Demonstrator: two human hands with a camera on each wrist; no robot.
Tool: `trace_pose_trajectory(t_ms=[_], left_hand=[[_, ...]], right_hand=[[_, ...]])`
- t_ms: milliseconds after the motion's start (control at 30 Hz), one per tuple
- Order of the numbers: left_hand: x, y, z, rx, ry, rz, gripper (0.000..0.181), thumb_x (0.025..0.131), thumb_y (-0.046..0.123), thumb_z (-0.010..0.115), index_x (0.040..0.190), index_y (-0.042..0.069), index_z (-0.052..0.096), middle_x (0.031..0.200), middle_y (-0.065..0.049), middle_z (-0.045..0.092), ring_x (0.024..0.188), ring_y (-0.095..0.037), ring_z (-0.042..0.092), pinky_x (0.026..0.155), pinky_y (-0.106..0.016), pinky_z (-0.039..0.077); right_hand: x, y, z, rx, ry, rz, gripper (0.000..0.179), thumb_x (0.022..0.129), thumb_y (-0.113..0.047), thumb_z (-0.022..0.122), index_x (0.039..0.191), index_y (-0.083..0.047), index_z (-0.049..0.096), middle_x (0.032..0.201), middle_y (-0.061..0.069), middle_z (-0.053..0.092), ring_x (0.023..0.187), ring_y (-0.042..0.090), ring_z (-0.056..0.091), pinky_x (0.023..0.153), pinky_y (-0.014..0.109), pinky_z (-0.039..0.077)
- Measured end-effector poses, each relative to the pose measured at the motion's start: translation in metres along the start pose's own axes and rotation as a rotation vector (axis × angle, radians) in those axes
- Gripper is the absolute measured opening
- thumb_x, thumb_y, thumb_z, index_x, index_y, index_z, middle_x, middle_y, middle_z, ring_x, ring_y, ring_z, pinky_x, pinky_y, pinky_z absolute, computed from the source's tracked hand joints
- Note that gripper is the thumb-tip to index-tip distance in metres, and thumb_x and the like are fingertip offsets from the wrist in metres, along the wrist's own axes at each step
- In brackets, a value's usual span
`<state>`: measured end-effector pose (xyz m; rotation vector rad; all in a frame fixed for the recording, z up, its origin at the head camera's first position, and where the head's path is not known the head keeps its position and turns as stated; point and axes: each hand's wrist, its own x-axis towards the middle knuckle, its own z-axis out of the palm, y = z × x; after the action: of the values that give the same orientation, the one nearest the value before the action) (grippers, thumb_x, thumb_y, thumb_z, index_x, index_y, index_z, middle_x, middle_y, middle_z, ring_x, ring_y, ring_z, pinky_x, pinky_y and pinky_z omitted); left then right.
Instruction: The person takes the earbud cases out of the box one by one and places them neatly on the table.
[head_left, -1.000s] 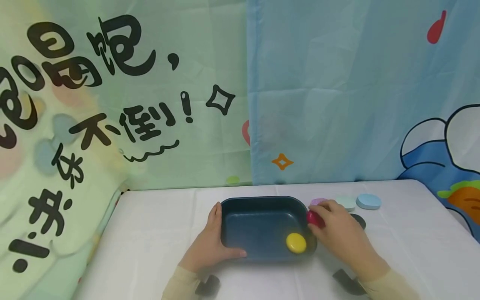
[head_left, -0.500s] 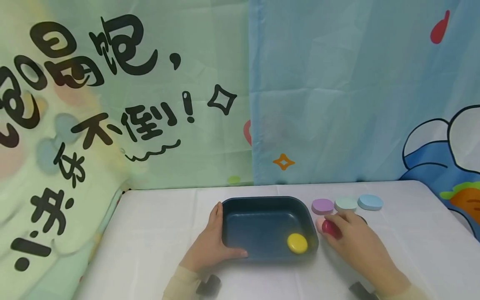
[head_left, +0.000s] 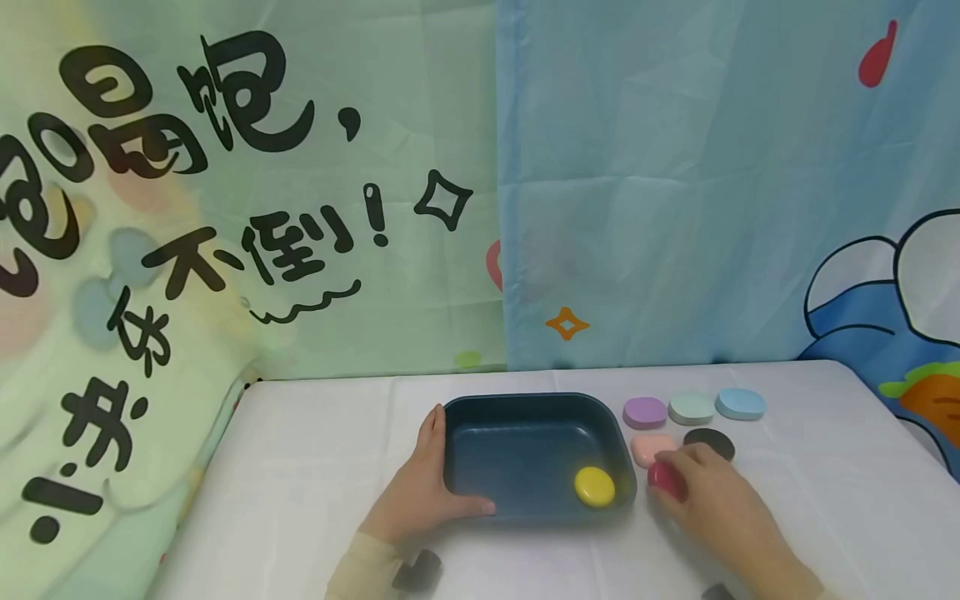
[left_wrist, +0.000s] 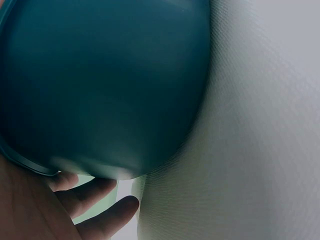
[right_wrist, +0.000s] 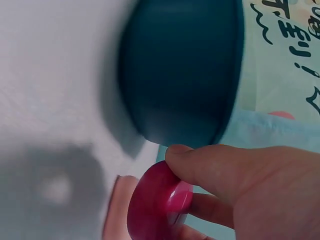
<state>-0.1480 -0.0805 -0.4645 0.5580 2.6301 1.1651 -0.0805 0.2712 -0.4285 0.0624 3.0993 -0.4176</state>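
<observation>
My left hand holds the left end of a dark blue rectangular tray, its thumb along the near side and its fingers along the left wall. In the left wrist view the fingers touch the tray's outer wall. My right hand pinches a glossy red disc just right of the tray. The right wrist view has the thumb on the upper edge of the red disc, other fingers partly hidden behind it. Inside the tray, near its right front corner, lies a yellow disc.
Beyond my right hand lie a pink piece and a dark grey disc. Behind them are purple, pale green and blue discs. A white cloth covers the table; printed curtains hang behind.
My right hand has carried the red disc from the tray's right rim rightward and nearer to me. The pink piece and the purple disc have come into fuller view. My left hand stays on the tray.
</observation>
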Motion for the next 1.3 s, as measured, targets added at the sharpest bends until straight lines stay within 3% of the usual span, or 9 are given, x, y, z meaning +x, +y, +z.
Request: trace_pose_trajectory(t_ms=[300,767,933,1067,1167,1300], left_hand=[[0.0,-0.001,0.001,0.003,-0.001,0.0,0.14,0.068,0.064,0.084,0.162,0.015,-0.009,0.169,-0.007,-0.003,0.149,-0.029,0.026,0.112,-0.048,0.037],[0.0,-0.001,0.0,0.008,0.001,0.008,0.14,0.069,0.063,0.084,0.162,0.013,-0.008,0.169,-0.01,-0.001,0.147,-0.033,0.03,0.11,-0.05,0.038],[0.0,-0.001,0.001,0.006,0.0,0.005,0.14,0.069,0.063,0.084,0.162,0.013,-0.007,0.169,-0.01,-0.001,0.147,-0.033,0.03,0.111,-0.05,0.037],[0.0,-0.001,0.0,0.005,0.001,0.01,0.14,0.069,0.063,0.084,0.162,0.012,-0.008,0.169,-0.011,-0.002,0.147,-0.033,0.029,0.111,-0.05,0.038],[0.001,-0.002,0.0,0.006,0.0,0.016,0.14,0.069,0.063,0.084,0.161,0.013,-0.008,0.168,-0.012,-0.002,0.147,-0.034,0.029,0.11,-0.05,0.038],[0.001,-0.003,0.001,0.005,-0.005,0.012,0.14,0.069,0.064,0.084,0.161,0.014,-0.009,0.169,-0.011,-0.003,0.147,-0.033,0.03,0.109,-0.049,0.04]], right_hand=[[-0.001,0.002,0.015,0.087,-0.107,0.099,0.059,0.083,-0.03,0.083,0.13,-0.001,0.063,0.106,0.02,0.062,0.087,0.03,0.057,0.083,0.059,0.053],[0.0,0.004,0.024,0.037,-0.073,0.078,0.061,0.083,-0.033,0.083,0.128,0.003,0.062,0.105,0.021,0.063,0.086,0.031,0.058,0.086,0.06,0.051],[0.0,0.006,0.02,0.05,-0.067,0.079,0.055,0.085,-0.033,0.082,0.125,0.001,0.064,0.097,0.014,0.061,0.081,0.027,0.055,0.083,0.057,0.052],[0.002,0.004,0.012,0.033,-0.074,0.083,0.054,0.087,-0.034,0.08,0.125,0.0,0.064,0.103,0.021,0.06,0.083,0.031,0.056,0.086,0.061,0.051],[0.001,0.001,0.006,0.004,-0.038,0.047,0.052,0.087,-0.031,0.08,0.125,0.001,0.065,0.108,0.027,0.059,0.087,0.034,0.056,0.088,0.062,0.05],[-0.003,-0.007,0.0,-0.013,0.043,-0.008,0.047,0.086,-0.024,0.08,0.122,0.003,0.066,0.107,0.025,0.06,0.088,0.034,0.056,0.088,0.06,0.051]])
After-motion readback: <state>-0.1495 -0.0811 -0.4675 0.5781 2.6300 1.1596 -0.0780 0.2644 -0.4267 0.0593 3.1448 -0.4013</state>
